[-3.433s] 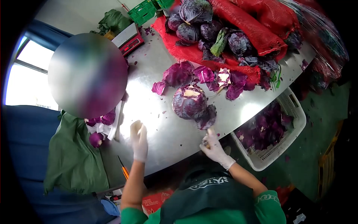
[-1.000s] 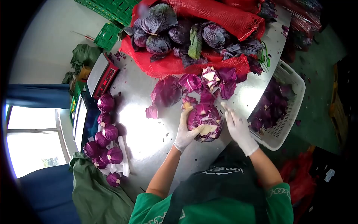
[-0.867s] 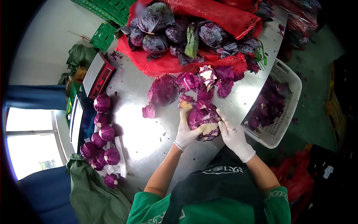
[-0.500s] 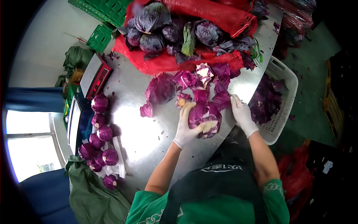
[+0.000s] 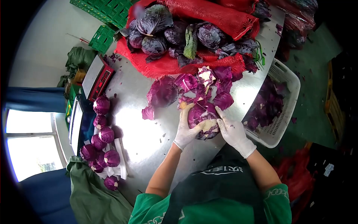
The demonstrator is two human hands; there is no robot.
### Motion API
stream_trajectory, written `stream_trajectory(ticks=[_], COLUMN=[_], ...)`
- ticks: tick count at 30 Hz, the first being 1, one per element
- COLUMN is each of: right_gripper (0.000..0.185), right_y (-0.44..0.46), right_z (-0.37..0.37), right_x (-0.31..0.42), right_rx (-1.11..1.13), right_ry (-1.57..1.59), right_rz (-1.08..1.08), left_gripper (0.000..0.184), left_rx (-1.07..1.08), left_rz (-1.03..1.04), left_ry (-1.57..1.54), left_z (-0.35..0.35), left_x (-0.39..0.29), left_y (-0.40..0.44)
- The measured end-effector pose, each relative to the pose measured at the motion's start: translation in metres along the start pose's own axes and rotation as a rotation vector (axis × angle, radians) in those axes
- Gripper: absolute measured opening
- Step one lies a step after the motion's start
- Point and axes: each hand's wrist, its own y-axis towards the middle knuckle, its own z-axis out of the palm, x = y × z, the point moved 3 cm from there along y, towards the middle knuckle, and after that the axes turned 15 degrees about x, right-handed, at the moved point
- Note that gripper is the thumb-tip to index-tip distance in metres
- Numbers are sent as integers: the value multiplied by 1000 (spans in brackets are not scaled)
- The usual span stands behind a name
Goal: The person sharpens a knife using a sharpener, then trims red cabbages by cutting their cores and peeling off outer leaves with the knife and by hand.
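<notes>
A red cabbage with a pale cut patch on its near side rests on the steel table in front of me. My left hand, in a white glove, is wrapped around its left side. On the other side, the gloved fingers of my right hand press against the cabbage's right edge; the tips are partly hidden. Loose purple leaves and a cut stem piece lie just beyond the cabbage. A large detached leaf lies to the left.
A red mesh sack with untrimmed cabbages spans the far side. Several trimmed cabbages sit at the left, near a red scale. Beside the table's right edge stands a white basket holding leaves.
My right hand has moved left, from beside the table's right edge onto the cabbage. The basket now shows more leaves near its table side. My left hand keeps its hold.
</notes>
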Motion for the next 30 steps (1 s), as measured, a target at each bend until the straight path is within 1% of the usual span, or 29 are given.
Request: stream_trajectory(ticks=[1,3,4,5,7,8,9,11,12,13,15,16,17,19,20,21,22,23,25,27,28,29,30], right_gripper=[42,39,38,38,38,40,40,44,48,48,50,58,70,79,79,79,78,77,73,67,48,48,43], right_y=[1,7,11,14,24,23,27,30,32,33,26,24,26,31,35,37,40,41,42,44,43,45,48], right_z=[5,3,-1,2,1,-1,-4,-11,-12,-18,-22,-21,-18,-11,-10,-12,-13,-12,-13,-14,-19,-19,-19], right_x=[-6,-13,-11,-15,-11,-15,-19,-45,-60,-55,-36,-24,-18,-15,-17,-19,-21,-23,-27,-29,-23,-24,-26], right_rx=[3,-59,28,28,-53,108,103,67,131,112,100,97,146,203,244,242,287,334,364,415,334,344,364], right_ry=[4,36,74,72,102,177,177,207,195,193,332,274,262,115,186,187,239,292,340,435,340,344,310], right_rz=[1,-50,37,36,-52,99,98,338,387,385,252,151,147,159,164,166,161,156,167,174,97,99,132], left_gripper=[72,68,66,66,66,66,66,69,69,71,73,73,73,72,68,65,57,57,54,53,53,53,54], left_rx=[0,-49,-58,-59,-83,-96,-94,-77,-73,-88,-107,-107,-94,-83,-67,-48,-27,-25,111,119,130,142,127], left_rz=[-5,-13,8,9,-17,-38,-34,-30,50,85,35,37,30,28,77,124,258,257,276,273,281,287,252], left_ry=[1,116,98,98,42,45,47,74,164,310,17,14,16,25,309,590,598,595,655,605,605,605,621], left_z=[0,0,0,0,-1,-1,-1,0,3,5,5,5,2,-7,-10,-10,-10,-12,-12,-16,-17,-16,-16], left_x=[-3,-9,-11,-11,-12,-9,-11,-17,-21,-17,-5,-3,-3,-11,-19,-31,-47,-46,-43,-44,-43,-43,-42], left_y=[0,2,5,6,7,7,5,3,0,-2,-2,-3,-2,1,0,1,5,9,12,11,10,6,0])
